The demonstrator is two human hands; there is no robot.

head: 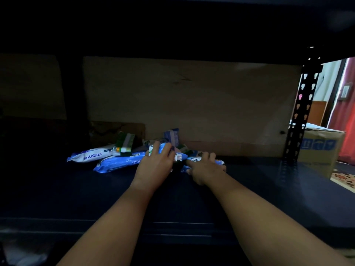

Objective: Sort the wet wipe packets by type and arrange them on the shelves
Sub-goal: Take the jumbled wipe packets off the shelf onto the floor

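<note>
Packets [119, 162] apparently beneath both hands [156, 164], mid-shelf [57, 189].

Very dim, daylight entering at far right, deep shadow left and above, wide-angle edge bending, soft focus

Both forearms were bare up to the lower edge of the head view, no sleeve showing on either. The left hand [155, 166] and right hand [206, 167] wore no gloves, rings or watch (the light was dim).

Left hand [156, 164] curled, right hand [206, 167] curled, arms outstretched
</note>
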